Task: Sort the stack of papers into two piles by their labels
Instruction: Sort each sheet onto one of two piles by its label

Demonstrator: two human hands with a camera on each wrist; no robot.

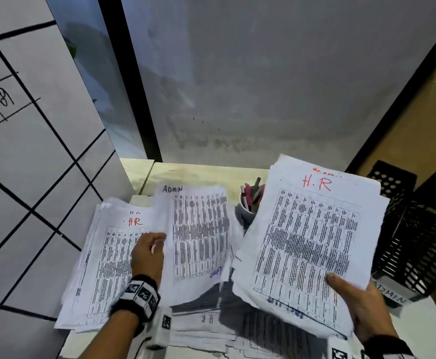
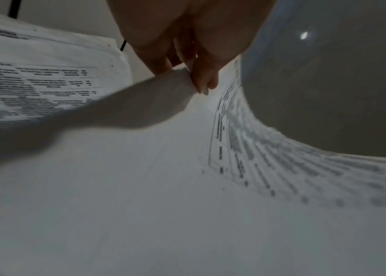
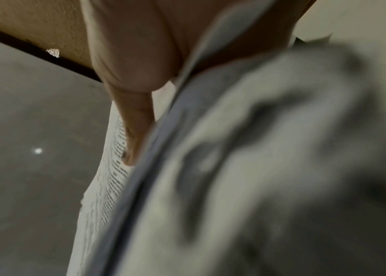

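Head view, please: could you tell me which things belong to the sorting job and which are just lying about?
Part of the job:
ADMIN sheet, pinched by left hand
stack topped H.R, gripped by right hand
HR pile

Lying about:
pen cup
black mesh trays

Held stack (image 1: pixel 307 244): "H.R". Lifted sheet (image 1: pixel 198 229): "ADMIN". Left pile (image 1: pixel 108 255): "HR". Tray label (image 1: pixel 390 294): "ADMIN". Whiteboard (image 1: pixel 4 99): "69".

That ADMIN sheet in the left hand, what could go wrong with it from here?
The left hand pinches the ADMIN sheet right above the HR pile, so it might be dropped there by mistake. The right hand grips its thick stack by one corner, so sheets might slip out.
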